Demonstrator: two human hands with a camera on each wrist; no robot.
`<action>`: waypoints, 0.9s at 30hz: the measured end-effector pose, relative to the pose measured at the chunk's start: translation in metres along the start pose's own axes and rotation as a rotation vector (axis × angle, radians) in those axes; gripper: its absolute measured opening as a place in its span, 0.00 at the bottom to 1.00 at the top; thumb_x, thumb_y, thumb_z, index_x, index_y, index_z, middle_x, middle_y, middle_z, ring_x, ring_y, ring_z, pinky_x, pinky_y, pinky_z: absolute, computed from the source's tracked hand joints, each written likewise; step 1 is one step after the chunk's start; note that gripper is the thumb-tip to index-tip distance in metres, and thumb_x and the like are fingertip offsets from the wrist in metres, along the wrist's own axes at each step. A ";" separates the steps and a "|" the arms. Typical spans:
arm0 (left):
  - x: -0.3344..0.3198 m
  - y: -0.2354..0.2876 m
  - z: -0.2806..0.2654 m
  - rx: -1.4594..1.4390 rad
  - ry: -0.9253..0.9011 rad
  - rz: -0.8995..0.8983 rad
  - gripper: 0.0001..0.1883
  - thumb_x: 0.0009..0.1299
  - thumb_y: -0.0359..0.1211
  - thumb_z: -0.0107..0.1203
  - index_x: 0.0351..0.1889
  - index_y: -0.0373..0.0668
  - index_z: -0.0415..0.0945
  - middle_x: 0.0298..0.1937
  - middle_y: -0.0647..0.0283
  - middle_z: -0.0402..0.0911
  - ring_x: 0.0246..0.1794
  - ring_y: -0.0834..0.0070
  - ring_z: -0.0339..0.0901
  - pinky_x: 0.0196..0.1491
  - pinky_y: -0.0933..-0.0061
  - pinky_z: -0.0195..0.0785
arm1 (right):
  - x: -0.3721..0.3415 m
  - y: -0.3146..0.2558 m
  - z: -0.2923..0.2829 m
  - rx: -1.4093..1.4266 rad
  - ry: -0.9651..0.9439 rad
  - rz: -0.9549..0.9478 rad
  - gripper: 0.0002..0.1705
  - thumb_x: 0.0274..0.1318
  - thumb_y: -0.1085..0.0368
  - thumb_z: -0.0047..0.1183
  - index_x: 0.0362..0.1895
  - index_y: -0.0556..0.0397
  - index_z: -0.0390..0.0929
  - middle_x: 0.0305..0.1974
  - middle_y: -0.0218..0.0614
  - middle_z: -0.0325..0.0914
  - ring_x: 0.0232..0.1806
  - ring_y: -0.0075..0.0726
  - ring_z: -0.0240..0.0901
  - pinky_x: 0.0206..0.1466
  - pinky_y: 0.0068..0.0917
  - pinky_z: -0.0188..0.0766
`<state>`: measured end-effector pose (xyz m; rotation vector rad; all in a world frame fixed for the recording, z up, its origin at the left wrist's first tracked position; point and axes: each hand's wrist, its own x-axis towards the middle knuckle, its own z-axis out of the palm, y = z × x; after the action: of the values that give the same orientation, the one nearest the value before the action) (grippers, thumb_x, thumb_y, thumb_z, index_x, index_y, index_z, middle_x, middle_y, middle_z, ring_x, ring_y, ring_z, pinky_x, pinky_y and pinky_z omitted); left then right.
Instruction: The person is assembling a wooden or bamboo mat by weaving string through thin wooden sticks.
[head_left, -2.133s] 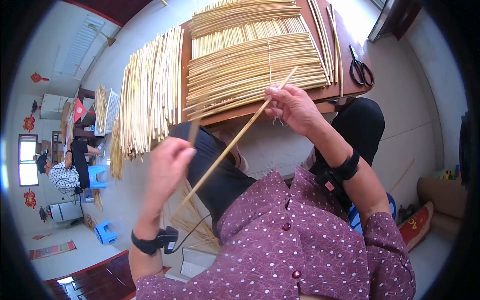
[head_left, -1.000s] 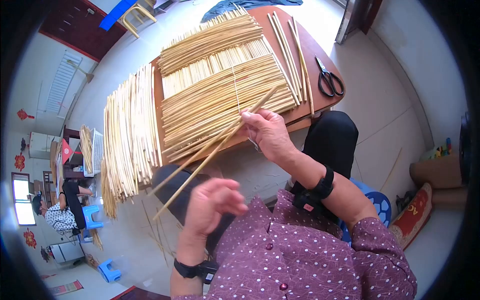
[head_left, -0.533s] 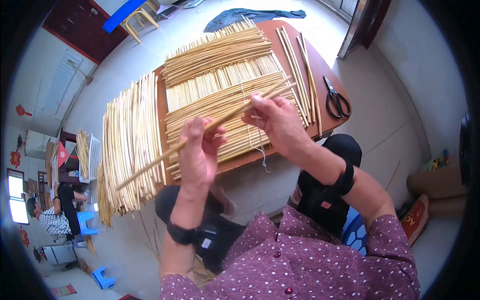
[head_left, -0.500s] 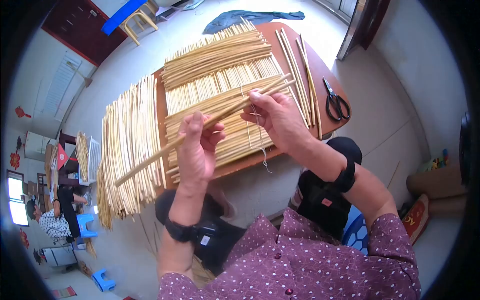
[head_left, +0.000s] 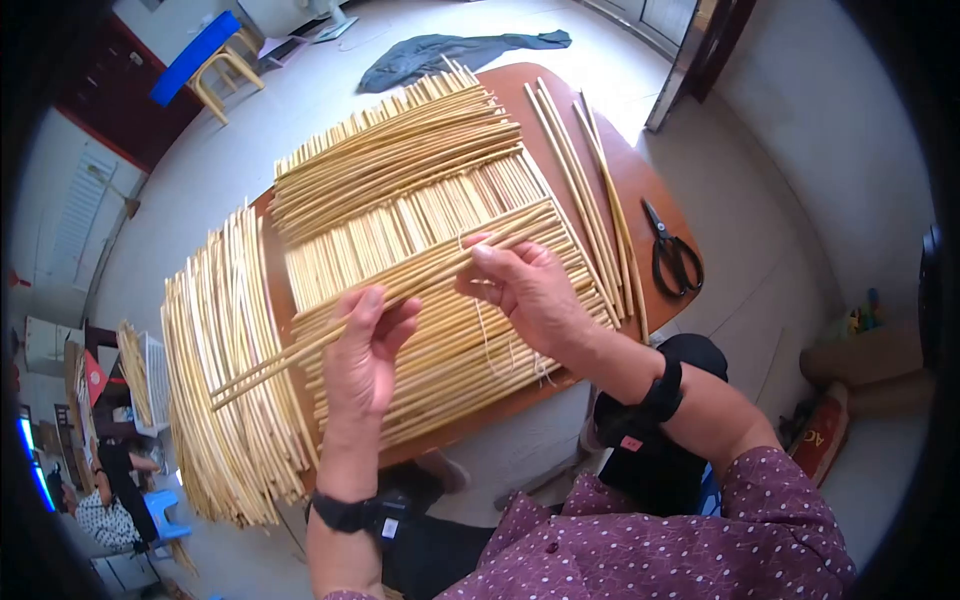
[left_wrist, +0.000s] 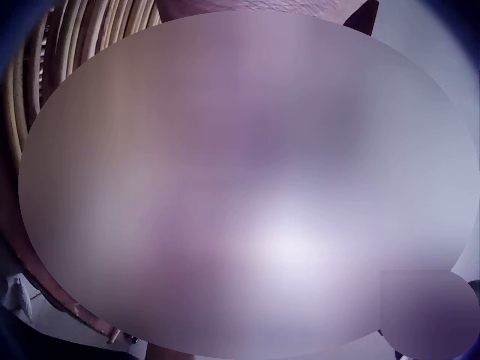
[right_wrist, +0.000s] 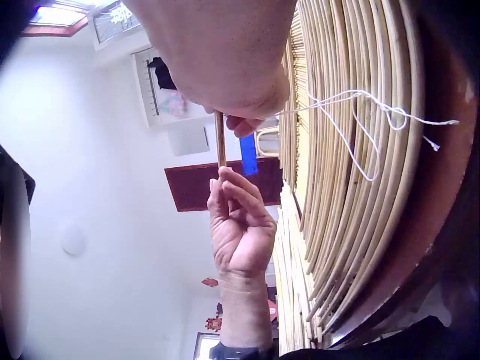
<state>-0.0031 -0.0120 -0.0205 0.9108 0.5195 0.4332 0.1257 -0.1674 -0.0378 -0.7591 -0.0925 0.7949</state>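
Note:
Two slender straw-coloured stalks point(head_left: 430, 276) lie nearly side by side in my hands, slanting up to the right over the table. My left hand point(head_left: 362, 352) pinches them along their length between thumb and fingers, the lower ends reaching past it to the left. Near the upper ends, my right hand point(head_left: 530, 296) grips them with its thumb on top. White string point(right_wrist: 360, 112) trails from beside the right hand across the row of stalks point(head_left: 440, 370) below. In the right wrist view the left hand point(right_wrist: 244, 232) faces the right hand along a stalk. The left wrist view is mostly blurred.
More stalks lie crosswise point(head_left: 400, 240) and in a far stack point(head_left: 400, 155) on the brown table point(head_left: 650, 200). A thick pile point(head_left: 225, 370) overhangs its left side. Loose stalks point(head_left: 580, 190) and black scissors point(head_left: 676, 262) lie at the right. A seated person point(head_left: 105, 515) is far left.
The left hand first brings a second stalk to the one in the right hand, lets go, then takes hold of both. The crossed stalks now lie closer to parallel, higher over the table.

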 end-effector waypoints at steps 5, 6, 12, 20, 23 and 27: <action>-0.001 0.001 -0.012 -0.077 0.057 -0.068 0.07 0.69 0.31 0.59 0.41 0.41 0.75 0.39 0.58 0.83 0.39 0.68 0.84 0.38 0.76 0.82 | 0.009 0.000 -0.004 -0.028 -0.010 -0.011 0.12 0.66 0.60 0.51 0.45 0.56 0.76 0.42 0.34 0.79 0.40 0.29 0.80 0.51 0.32 0.78; -0.001 0.000 -0.014 -0.075 0.055 -0.073 0.07 0.69 0.31 0.59 0.41 0.41 0.75 0.39 0.58 0.83 0.39 0.68 0.84 0.38 0.76 0.82 | 0.010 0.002 -0.006 -0.026 -0.005 -0.013 0.12 0.66 0.60 0.51 0.45 0.56 0.76 0.42 0.34 0.79 0.40 0.29 0.80 0.51 0.32 0.78; -0.001 -0.001 -0.014 -0.070 0.115 -0.106 0.07 0.69 0.31 0.59 0.42 0.42 0.74 0.40 0.57 0.83 0.41 0.68 0.84 0.38 0.76 0.82 | 0.013 0.007 -0.009 -0.035 -0.029 0.018 0.14 0.66 0.59 0.52 0.47 0.57 0.77 0.36 0.31 0.80 0.38 0.28 0.80 0.51 0.31 0.77; -0.002 -0.001 -0.010 -0.042 0.084 -0.134 0.09 0.68 0.31 0.59 0.43 0.41 0.73 0.43 0.55 0.83 0.44 0.65 0.83 0.38 0.76 0.82 | 0.011 0.000 -0.012 -0.010 -0.013 0.037 0.12 0.65 0.61 0.53 0.45 0.55 0.78 0.41 0.30 0.79 0.43 0.27 0.78 0.52 0.32 0.77; 0.000 -0.003 -0.010 -0.057 0.071 -0.146 0.09 0.68 0.30 0.60 0.43 0.41 0.74 0.43 0.55 0.82 0.44 0.65 0.83 0.38 0.76 0.82 | 0.013 0.001 -0.013 -0.017 -0.020 0.004 0.13 0.67 0.59 0.49 0.45 0.55 0.77 0.43 0.32 0.79 0.44 0.28 0.77 0.53 0.32 0.77; 0.001 -0.002 -0.009 -0.076 0.082 -0.137 0.09 0.68 0.30 0.60 0.44 0.40 0.74 0.44 0.55 0.82 0.45 0.64 0.83 0.38 0.77 0.82 | 0.014 -0.005 -0.013 -0.025 -0.040 0.024 0.18 0.70 0.54 0.44 0.44 0.56 0.77 0.42 0.35 0.79 0.44 0.30 0.77 0.54 0.33 0.77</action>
<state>-0.0067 -0.0070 -0.0270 0.7814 0.6321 0.3641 0.1431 -0.1673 -0.0470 -0.7695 -0.1294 0.8329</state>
